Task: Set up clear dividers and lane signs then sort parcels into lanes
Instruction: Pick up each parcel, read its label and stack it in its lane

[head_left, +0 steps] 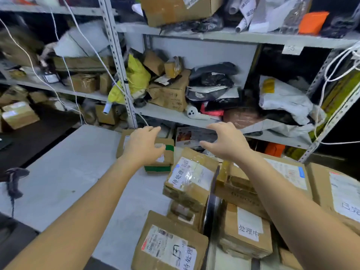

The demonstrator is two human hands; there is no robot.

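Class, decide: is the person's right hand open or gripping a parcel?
Open: the right hand shows spread fingers, thumb apart, nothing between them.

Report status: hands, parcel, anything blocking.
Left hand open over flat brown cardboard parcel with green tape, contact unclear. Right hand open, empty. Tilted taped cardboard box with white label close at its right side.

Handwritten paper signs are taped to the cardboard parcels on the worktop. The tilted middle parcel (190, 177) reads "待处理", and so does the nearest parcel (169, 248) beside its printed barcode label. The parcel right of the divider (248, 229) reads "处理中". The far-right parcel (344, 201) shows "已完", cut off by the edge. The shelf tag (292, 48) is too blurred to read.
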